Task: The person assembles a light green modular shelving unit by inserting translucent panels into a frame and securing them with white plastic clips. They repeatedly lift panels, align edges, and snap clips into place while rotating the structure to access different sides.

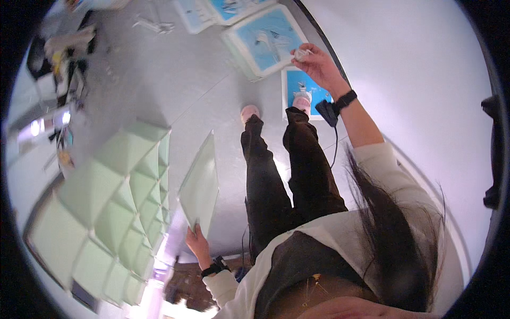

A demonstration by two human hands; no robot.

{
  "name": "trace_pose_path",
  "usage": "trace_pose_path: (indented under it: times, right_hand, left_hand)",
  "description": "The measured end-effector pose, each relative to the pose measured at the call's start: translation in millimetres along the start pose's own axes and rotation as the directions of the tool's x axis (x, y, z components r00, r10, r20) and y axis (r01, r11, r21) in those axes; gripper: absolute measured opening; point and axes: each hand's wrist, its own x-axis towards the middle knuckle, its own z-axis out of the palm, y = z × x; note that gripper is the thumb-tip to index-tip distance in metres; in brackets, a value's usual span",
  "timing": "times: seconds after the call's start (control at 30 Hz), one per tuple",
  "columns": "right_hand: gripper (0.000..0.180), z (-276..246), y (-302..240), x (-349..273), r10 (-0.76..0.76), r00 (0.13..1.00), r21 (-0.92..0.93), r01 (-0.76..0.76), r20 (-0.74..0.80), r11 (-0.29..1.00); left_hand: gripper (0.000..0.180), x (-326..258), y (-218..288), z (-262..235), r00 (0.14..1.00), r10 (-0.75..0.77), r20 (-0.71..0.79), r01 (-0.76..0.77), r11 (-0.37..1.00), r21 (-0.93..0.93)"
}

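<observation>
L hand [197, 243], lower centre, fingers pinching pale green panel [200, 183]; R hand [313, 64], top centre, pinches white wad [301, 53] by blue-white boxes [265, 40].

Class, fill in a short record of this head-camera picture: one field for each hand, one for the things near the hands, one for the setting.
left hand: left hand grips the lower edge of a pale green panel, held upright
right hand: right hand raised, pinching a small white object; what it is cannot be told
wrists: a dark band on each
near left hand: pale green grid of compartments
near right hand: blue-and-white boxes on the floor
setting: person standing on a grey floor, white wall to the right
</observation>
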Motion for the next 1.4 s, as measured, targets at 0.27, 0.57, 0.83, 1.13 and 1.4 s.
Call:
trace_pose_path:
  times: [0.27,0.57,0.83,1.13,1.4]
  right_hand:
    - [0.032,326.0,57.7,-149.1,0.282,0.853,-0.791,0.218,0.439,0.572]
    - [0.028,534.8,332.7,-339.2,0.615,0.52,-0.776,0.165,0.593,0.609]
    - [0.045,754.9,530.7,-285.7,0.24,0.46,-0.509,0.834,0.855,0.212]
    - [0.049,845.7,638.1,-155.3,0.147,0.5,-0.49,0.866,0.853,-0.101]
    - [0.038,825.7,661.2,-327.3,0.63,0.473,-0.605,0.796,0.616,-0.006]
  left_hand:
    - [0.023,-190.1,-94.6,-89.3,0.869,-0.203,-0.451,0.148,0.977,-0.155]
    - [0.018,-330.1,-265.0,-105.8,0.598,-0.516,-0.613,0.306,0.854,-0.421]
    - [0.013,-351.6,-388.4,-196.4,0.415,-0.482,-0.772,0.217,0.876,-0.431]
    - [0.012,-334.8,-496.2,-317.4,0.169,-0.557,-0.813,0.198,0.827,-0.526]
    - [0.013,-343.9,-621.2,-389.6,0.059,-0.84,-0.54,-0.293,0.502,-0.814]
